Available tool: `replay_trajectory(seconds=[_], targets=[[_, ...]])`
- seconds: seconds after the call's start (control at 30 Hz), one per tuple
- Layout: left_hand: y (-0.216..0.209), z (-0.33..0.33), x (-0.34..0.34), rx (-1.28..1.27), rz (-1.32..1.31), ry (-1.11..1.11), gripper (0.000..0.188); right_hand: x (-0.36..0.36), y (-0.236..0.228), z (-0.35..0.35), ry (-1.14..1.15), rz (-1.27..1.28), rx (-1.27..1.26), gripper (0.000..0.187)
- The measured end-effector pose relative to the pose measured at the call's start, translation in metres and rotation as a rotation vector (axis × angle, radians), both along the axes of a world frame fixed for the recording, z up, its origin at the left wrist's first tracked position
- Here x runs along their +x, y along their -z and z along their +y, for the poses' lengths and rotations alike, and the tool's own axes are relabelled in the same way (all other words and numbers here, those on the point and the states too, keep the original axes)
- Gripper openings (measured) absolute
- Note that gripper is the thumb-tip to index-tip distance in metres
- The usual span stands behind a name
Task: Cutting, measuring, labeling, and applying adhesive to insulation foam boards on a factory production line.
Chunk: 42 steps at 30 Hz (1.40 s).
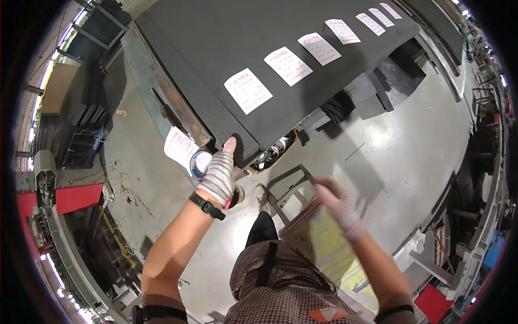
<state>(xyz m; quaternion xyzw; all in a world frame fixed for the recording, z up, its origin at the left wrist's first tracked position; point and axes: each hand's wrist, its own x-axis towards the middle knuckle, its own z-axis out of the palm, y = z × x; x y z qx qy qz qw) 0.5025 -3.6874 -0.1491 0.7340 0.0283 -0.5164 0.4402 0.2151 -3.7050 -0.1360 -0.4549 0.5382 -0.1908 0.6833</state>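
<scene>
My left hand (220, 171), in a striped knit glove, is at the near left corner of a dark ribbed sheet (216, 116). One fingertip reaches onto the sheet; the other fingers are mostly hidden, so their grip is unclear. A roll of tape (200, 163) is right beside this hand, next to a white printed paper (179, 144). Below the wrist a small dark and red object (234, 198) partly shows. My right hand (339, 209), also gloved, is smeared by motion above a metal-framed stool with a worn yellow top (330, 245). Whether it holds anything cannot be made out.
Several white papers with red print (248, 90) lie in a row across the dark stack. Under the stack's near edge is an open box (278, 153) of items. Loose cables (123, 183) trail on the floor at left; metal racks (442, 259) stand at right.
</scene>
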Motion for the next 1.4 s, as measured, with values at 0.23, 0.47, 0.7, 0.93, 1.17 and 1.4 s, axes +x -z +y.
replay_trajectory(seconds=[0.23, 0.47, 0.7, 0.93, 1.17, 1.4], targets=[[0.022, 0.004, 0.008, -0.143, 0.286, -0.096, 0.05, 0.163, 0.049, 0.013, 0.417, -0.253, 0.161, 0.065], [0.01, 0.005, -0.001, -0.109, 0.092, 0.016, 0.061, 0.175, 0.07, 0.032, 0.424, -0.19, -0.023, 0.063], [0.0, 0.007, 0.0, -0.11, 0.108, 0.017, 0.055, 0.175, 0.065, 0.038, 0.366, -0.233, -0.06, 0.059], [0.008, 0.009, 0.0, -0.135, 0.16, -0.028, 0.06, 0.165, 0.073, 0.032, 0.367, -0.218, -0.034, 0.059], [0.01, 0.015, 0.004, -0.166, 0.167, 0.032, 0.058, 0.163, 0.095, 0.03, 0.315, -0.272, -0.081, 0.049], [0.013, 0.024, -0.01, -0.048, 0.178, 0.057, 0.057, 0.141, 0.09, 0.024, 0.21, -0.118, -0.177, 0.036]])
